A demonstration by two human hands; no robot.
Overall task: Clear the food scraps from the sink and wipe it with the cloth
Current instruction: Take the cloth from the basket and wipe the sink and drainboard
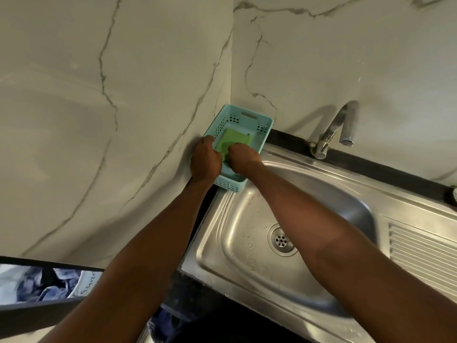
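Observation:
A green cloth [233, 139] lies inside a light blue plastic basket [247, 117] that stands in the corner at the sink's back left. Both my hands reach into that basket. My left hand [204, 160] rests on the basket's left rim with its fingers on the cloth's left edge. My right hand [243, 157] is closed on the cloth's near end. The steel sink [321, 194] lies below my forearms, wet with droplets, and its drain [282, 240] shows no scraps that I can make out.
A chrome tap [333, 131] stands behind the basin on a dark counter strip [385, 167]. A ribbed drainboard [425, 253] extends to the right. Marble walls meet in the corner behind the basket. Crumpled blue fabric [47, 285] lies at the lower left.

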